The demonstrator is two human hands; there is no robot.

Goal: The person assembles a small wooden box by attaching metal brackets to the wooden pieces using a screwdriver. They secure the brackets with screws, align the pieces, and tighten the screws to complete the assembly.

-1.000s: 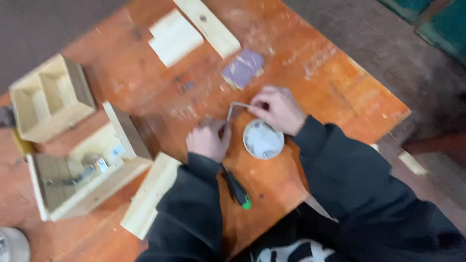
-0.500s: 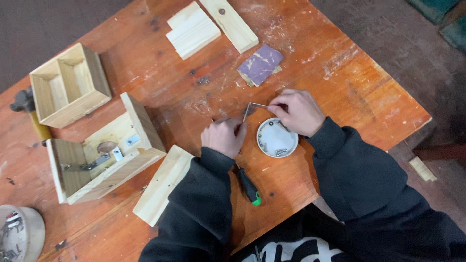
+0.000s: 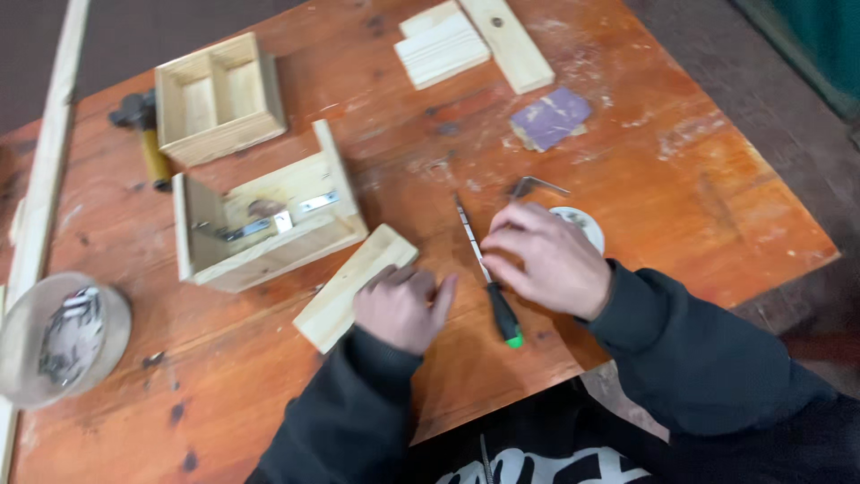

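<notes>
The right hand [image 3: 546, 260] rests on the screwdriver [image 3: 488, 278], its fingers [image 3: 506, 242] curled together over the metal shaft, thumb side toward the tool; whether they truly pinch it cannot be told. The screwdriver lies flat on the table [image 3: 699, 179], tip pointing far, black handle with a green end near the person. Partly under that hand sits a small round white dish [image 3: 584, 226], with a bent metal bracket [image 3: 536, 185] just beyond it. The left hand [image 3: 401, 307] lies palm down, fingers loosely together, touching the near end of a pale wooden block [image 3: 354, 282]. Further left stands an open wooden box [image 3: 269, 224] holding metal fittings, a second divided box [image 3: 218, 97] and a hammer [image 3: 148, 134] behind it. A purple sanding block [image 3: 550, 118] lies far right.
</notes>
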